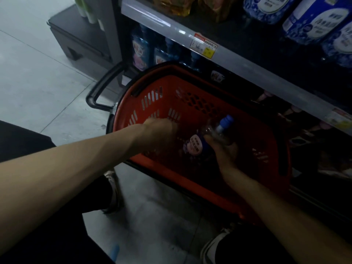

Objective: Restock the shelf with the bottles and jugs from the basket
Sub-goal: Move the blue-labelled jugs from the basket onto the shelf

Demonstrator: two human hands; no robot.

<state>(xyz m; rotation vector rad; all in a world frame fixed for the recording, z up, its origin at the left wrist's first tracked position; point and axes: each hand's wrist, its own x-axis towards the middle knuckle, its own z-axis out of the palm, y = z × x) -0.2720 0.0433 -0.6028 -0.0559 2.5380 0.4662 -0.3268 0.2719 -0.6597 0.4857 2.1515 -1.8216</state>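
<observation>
A red plastic basket (192, 182) with a black handle (102, 86) stands on the floor against the shelf (247, 63). Inside it, my right hand (226, 151) is closed around a clear bottle (215, 133) with a blue cap and a round pink-white label. My left hand (162, 132) reaches down into the basket to the left of that bottle, fingers curled downward; what they touch is hidden in the dark. Blue bottles (142, 48) stand on the lower shelf level behind the basket.
The upper shelf level holds blue-and-white jugs (314, 21) and yellow pouches (175, 4). A price tag (204, 45) hangs on the shelf rail. A dark low cabinet (76, 39) stands at the left. My shoes (114, 191) rest on the grey tile floor.
</observation>
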